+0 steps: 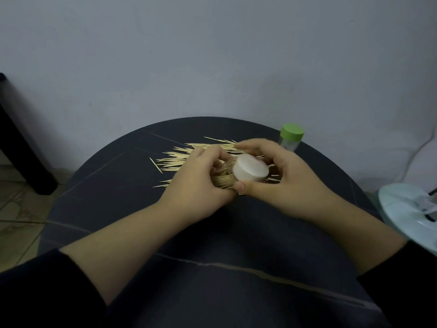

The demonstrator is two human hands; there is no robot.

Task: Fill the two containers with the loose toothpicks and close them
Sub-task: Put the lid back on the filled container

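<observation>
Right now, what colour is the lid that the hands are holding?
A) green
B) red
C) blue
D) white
D: the right hand pinches the white lid at the mouth of the toothpick-filled container that the left hand grips. The green lid sits on the other container, which stands alone behind the hands.

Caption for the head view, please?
Left hand grips the toothpick-filled container, right hand holds its white lid; loose toothpicks and green-lidded container behind.
</observation>
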